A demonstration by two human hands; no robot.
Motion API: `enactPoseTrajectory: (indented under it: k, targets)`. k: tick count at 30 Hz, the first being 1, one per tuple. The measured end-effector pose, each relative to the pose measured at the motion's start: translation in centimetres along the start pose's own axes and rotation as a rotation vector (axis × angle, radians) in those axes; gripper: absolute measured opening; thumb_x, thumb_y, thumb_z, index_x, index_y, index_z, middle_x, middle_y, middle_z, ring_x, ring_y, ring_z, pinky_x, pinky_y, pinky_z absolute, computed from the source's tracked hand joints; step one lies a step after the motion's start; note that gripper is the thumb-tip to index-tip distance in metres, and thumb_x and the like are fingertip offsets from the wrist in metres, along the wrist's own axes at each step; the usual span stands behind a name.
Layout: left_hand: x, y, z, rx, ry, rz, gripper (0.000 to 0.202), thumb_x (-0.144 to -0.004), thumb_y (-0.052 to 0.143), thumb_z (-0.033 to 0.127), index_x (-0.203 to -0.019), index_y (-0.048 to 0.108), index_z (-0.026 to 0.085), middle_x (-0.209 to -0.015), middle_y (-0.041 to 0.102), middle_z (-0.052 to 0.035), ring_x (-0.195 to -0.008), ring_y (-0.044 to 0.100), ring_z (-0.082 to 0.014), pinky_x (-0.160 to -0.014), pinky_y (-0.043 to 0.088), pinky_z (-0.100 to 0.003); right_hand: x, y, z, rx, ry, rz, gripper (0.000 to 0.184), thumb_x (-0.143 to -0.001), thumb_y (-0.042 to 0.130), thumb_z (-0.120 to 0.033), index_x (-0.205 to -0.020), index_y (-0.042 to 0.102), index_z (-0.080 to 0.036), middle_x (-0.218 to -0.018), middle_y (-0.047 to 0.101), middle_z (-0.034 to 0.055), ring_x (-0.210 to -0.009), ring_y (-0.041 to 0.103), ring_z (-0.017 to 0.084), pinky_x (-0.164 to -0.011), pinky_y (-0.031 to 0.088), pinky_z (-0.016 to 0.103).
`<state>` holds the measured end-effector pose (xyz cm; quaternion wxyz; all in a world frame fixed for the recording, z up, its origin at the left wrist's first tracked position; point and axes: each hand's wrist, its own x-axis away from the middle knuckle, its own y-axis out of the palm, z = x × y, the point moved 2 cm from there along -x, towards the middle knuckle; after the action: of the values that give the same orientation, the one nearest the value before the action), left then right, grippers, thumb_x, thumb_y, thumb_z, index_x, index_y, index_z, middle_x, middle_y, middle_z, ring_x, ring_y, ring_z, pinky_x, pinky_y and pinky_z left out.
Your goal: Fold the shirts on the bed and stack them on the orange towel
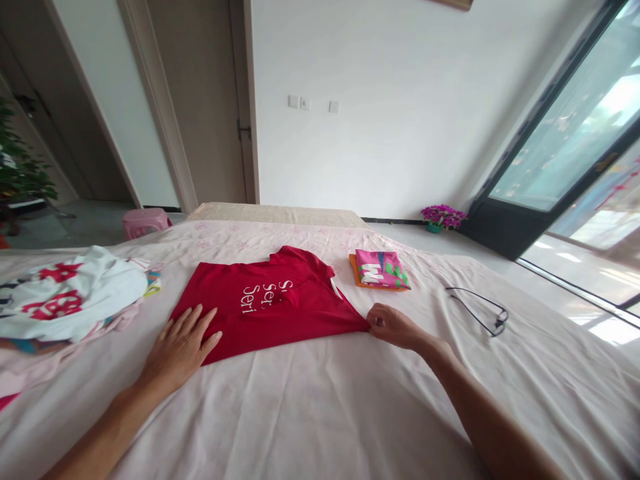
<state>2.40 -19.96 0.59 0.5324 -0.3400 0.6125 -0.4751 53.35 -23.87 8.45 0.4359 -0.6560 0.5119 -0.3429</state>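
A red T-shirt with white lettering lies partly folded on the pale pink bed sheet. My left hand rests flat on the shirt's near left corner, fingers spread. At the shirt's right corner my right hand is closed, pinching the edge of the fabric. A folded pink printed garment sits on a folded orange one just beyond the right hand.
A loose pile of clothes, white with red print on top, lies at the left of the bed. A black clothes hanger lies on the sheet to the right. Beyond the bed stand a pink stool and a purple flower pot.
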Motion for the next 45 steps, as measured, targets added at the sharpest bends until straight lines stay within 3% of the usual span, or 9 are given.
enactPoseTrajectory:
  k: [4,11,15,20,32,35,39,42,45]
  targets:
    - [-0.9,-0.7,-2.0,0.249,-0.087,-0.031,0.06,-0.093,0.034,0.051,-0.14,0.052,0.017,-0.146,0.054,-0.0129,-0.135,0.049,-0.0255,-0.113,0.037,-0.04,-0.6,-1.2,0.4,0.04,0.06,-0.114,0.029,-0.072,0.056,-0.013,-0.092,0.074,-0.025,-0.094,0.07,0.002,-0.083,0.064,0.018,-0.073,0.045,0.026]
    - [-1.4,-3.1,-5.4,0.339,-0.345,-0.171,0.048,-0.088,0.044,0.051,-0.119,0.059,0.018,-0.101,0.074,-0.0076,-0.092,0.07,-0.0219,-0.079,0.05,-0.03,-4.3,-1.5,-3.2,0.089,0.066,0.122,0.026,-0.085,0.05,-0.02,-0.1,0.071,-0.024,-0.098,0.073,0.0039,-0.085,0.066,0.018,-0.072,0.044,0.026]
    - [-1.3,-3.5,-4.8,0.261,-0.378,-0.237,0.033,-0.086,0.047,0.047,-0.102,0.06,0.021,-0.102,0.073,-0.0078,-0.093,0.07,-0.0233,-0.076,0.048,-0.03,-7.5,0.0,-6.0,0.094,0.064,0.201,0.026,-0.089,0.05,-0.022,-0.105,0.07,-0.023,-0.106,0.072,0.0047,-0.092,0.066,0.019,-0.074,0.043,0.025]
    - [-1.8,-4.1,-3.9,0.263,-0.38,-0.078,0.024,-0.089,0.043,0.042,-0.1,0.054,0.023,-0.102,0.074,-0.0054,-0.094,0.07,-0.0213,-0.076,0.047,-0.027,-11.2,2.7,-7.9,0.197,0.129,0.275,0.033,-0.095,0.049,-0.029,-0.125,0.061,-0.023,-0.122,0.065,0.0093,-0.107,0.062,0.023,-0.082,0.043,0.028]
    - [-1.3,-4.3,-2.3,-0.035,-0.366,-0.165,0.031,-0.098,0.033,0.036,-0.118,0.049,0.021,-0.094,0.076,-0.0089,-0.083,0.073,-0.0271,-0.06,0.044,-0.032,-13.2,5.9,-6.0,0.256,0.396,0.282,0.034,-0.103,0.029,-0.034,-0.115,0.058,-0.021,-0.105,0.07,0.0098,-0.095,0.065,0.023,-0.08,0.04,0.034]
    - [-1.2,-5.0,-1.4,-0.147,-0.266,-0.065,0.038,-0.098,0.032,0.032,-0.126,0.052,0.017,-0.101,0.073,-0.0141,-0.087,0.071,-0.0288,-0.067,0.049,-0.037,-13.1,5.7,-6.2,0.254,0.42,0.29,0.032,-0.102,0.031,-0.031,-0.115,0.059,-0.022,-0.104,0.07,0.0087,-0.094,0.064,0.024,-0.079,0.04,0.034]
    - [-1.3,-4.8,0.2,-0.034,0.022,0.17,0.044,-0.098,0.037,0.033,-0.136,0.053,0.018,-0.134,0.062,-0.0156,-0.12,0.06,-0.0276,-0.1,0.046,-0.042,-12.5,5.2,-7.4,0.329,0.254,0.401,0.03,-0.099,0.04,-0.027,-0.122,0.059,-0.023,-0.117,0.066,0.0095,-0.11,0.056,0.024,-0.092,0.037,0.035]
    - [-1.1,-2.9,1.1,0.136,0.187,0.076,0.053,-0.097,0.04,0.044,-0.145,0.047,0.022,-0.151,0.049,-0.0095,-0.14,0.044,-0.0248,-0.114,0.036,-0.041,-12.2,5.3,-8.2,0.352,0.02,0.325,0.032,-0.1,0.041,-0.029,-0.125,0.06,-0.025,-0.128,0.062,0.009,-0.117,0.052,0.022,-0.1,0.033,0.035]
    - [-0.9,-1.2,1.1,0.184,0.161,-0.096,0.062,-0.093,0.043,0.054,-0.148,0.045,0.025,-0.157,0.041,-0.0086,-0.145,0.036,-0.0279,-0.119,0.028,-0.048,-12.2,5.0,-7.9,0.332,-0.044,0.233,0.033,-0.101,0.038,-0.029,-0.121,0.064,-0.023,-0.128,0.063,0.009,-0.117,0.054,0.021,-0.101,0.033,0.034]
